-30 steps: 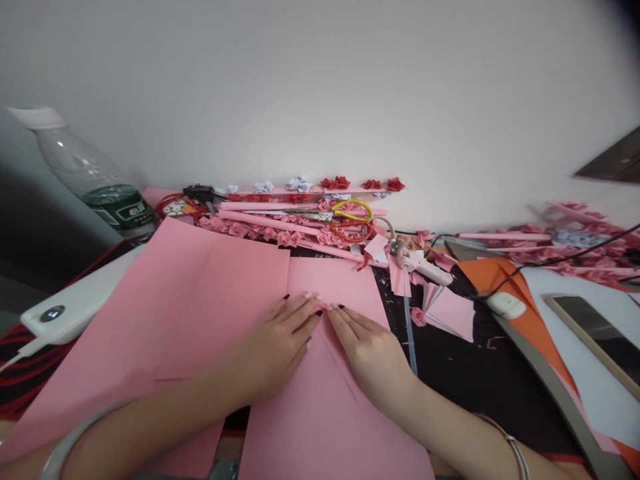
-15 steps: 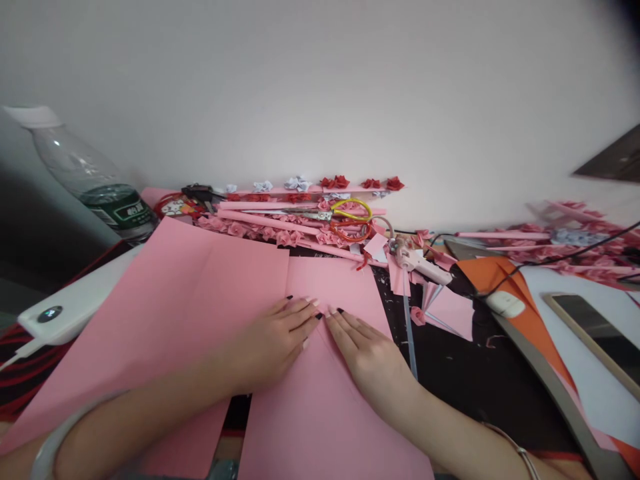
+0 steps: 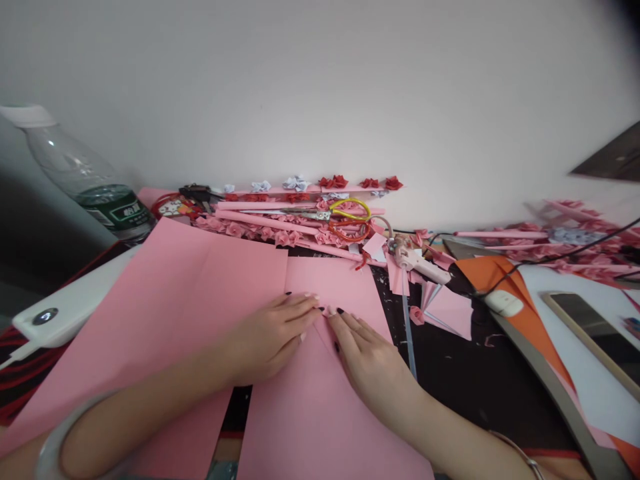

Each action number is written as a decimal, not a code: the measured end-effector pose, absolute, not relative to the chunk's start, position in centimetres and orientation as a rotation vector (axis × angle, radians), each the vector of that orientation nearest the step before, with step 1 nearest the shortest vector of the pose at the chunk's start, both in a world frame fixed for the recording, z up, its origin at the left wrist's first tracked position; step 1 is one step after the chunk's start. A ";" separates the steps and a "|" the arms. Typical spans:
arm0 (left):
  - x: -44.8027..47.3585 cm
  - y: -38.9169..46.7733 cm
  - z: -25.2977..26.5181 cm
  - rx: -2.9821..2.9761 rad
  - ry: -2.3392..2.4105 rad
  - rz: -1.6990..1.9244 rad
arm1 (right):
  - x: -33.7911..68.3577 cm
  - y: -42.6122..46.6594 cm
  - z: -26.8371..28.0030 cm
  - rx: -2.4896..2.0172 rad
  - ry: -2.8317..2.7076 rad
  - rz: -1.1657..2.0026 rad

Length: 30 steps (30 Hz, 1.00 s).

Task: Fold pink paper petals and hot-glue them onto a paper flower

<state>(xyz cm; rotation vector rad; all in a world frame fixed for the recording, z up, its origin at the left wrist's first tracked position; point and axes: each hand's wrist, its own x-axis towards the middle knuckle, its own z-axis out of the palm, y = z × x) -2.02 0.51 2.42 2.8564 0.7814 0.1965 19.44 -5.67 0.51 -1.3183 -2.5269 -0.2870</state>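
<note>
A large sheet of pink paper (image 3: 320,427) lies in front of me, with a crease or folded edge running down from between my hands. My left hand (image 3: 280,330) lies flat on it, fingers stretched out to the right. From the other side my right hand (image 3: 367,360) rests on the same sheet, fingers extended and pointing up and left. The fingertips of both hands nearly meet. Under my left forearm lies another wide pink sheet (image 3: 165,313), its right edge beside the first one.
Behind the sheets lie pink paper flower stems (image 3: 270,223), scissors (image 3: 345,213) and a glue gun (image 3: 417,260) with a glue stick. A bottle (image 3: 100,180) and a white power bank (image 3: 75,303) stand left. To the right are small paper squares (image 3: 450,310), orange paper (image 3: 515,313) and a phone (image 3: 595,333).
Both hands stay on the pink sheet with only slight shifts of the fingers. My right thumb now shows beside the crease. The whole view has moved very slightly.
</note>
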 end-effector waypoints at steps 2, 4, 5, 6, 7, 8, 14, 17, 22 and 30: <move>-1.8 0.5 2.3 2.849 0.799 0.196 | 19.4 -5.7 0.5 -1.342 -2.513 -0.280; -1.5 0.4 2.1 2.848 0.803 0.184 | 19.5 -5.8 0.5 -1.358 -2.507 -0.272; -1.4 0.4 2.0 2.849 0.808 0.170 | 19.5 -5.8 0.5 -1.365 -2.506 -0.276; -1.4 0.3 2.0 2.849 0.817 0.157 | 19.6 -5.9 0.5 -1.367 -2.508 -0.286; -1.3 0.3 2.0 2.850 0.824 0.146 | 19.7 -6.0 0.5 -1.373 -2.512 -0.299; -1.3 0.2 2.0 2.851 0.826 0.140 | 19.8 -6.2 0.5 -1.383 -2.520 -0.310; -1.4 0.1 1.8 2.841 0.824 0.139 | 20.2 -7.0 0.6 -1.491 -2.547 -0.322; -1.5 0.2 1.6 2.833 0.818 0.131 | 20.2 -7.1 0.6 -1.503 -2.543 -0.335; -1.6 0.3 1.7 2.827 0.801 0.131 | 20.3 -7.1 0.6 -1.492 -2.553 -0.349; -1.3 -0.3 1.8 2.831 0.867 0.146 | 19.6 -6.7 0.9 -1.501 -2.564 -0.302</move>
